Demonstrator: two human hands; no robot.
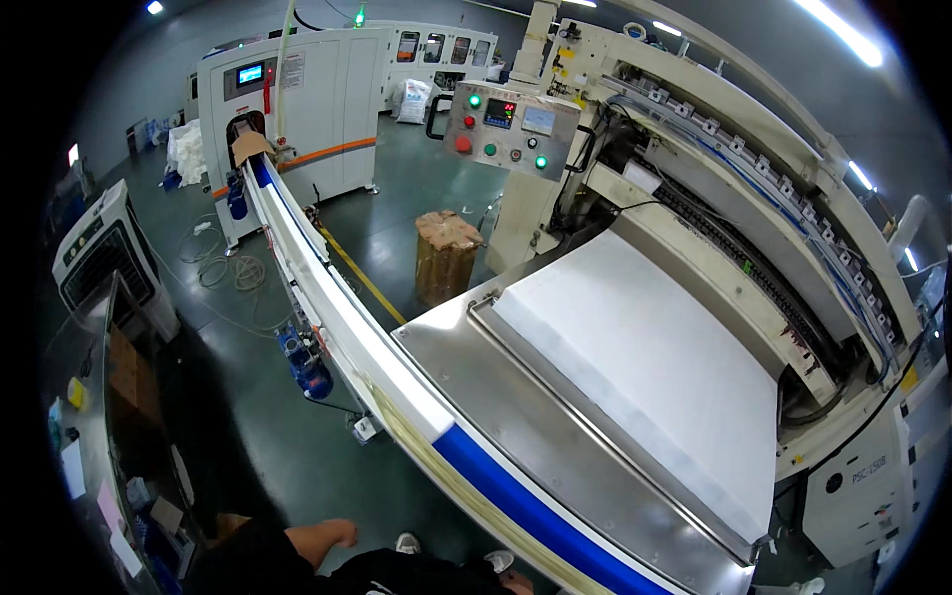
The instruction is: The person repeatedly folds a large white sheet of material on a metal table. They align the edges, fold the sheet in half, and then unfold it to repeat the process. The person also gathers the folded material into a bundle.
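Observation:
My left hand (342, 534) hangs low near the bottom edge, its fingers curled in with nothing visible in them. Only a small bit of my right hand (516, 583) shows at the bottom edge, beside a shoe; its fingers are hidden. Neither one touches the machine. In front of me runs a long narrow conveyor (535, 513) with a blue belt and white side strips. Beyond it, a wide block of stacked white sheets (645, 367) lies on a steel table (466, 357), against a metal bar along its near side.
A cream machine (734, 268) rises behind the stack, with a button panel (511, 129) on its left. The conveyor reaches a white cabinet (327, 109). A brown wrapped roll (446, 260), blue motor (309, 372), air cooler (114, 258) and cluttered desk (124, 426) stand around.

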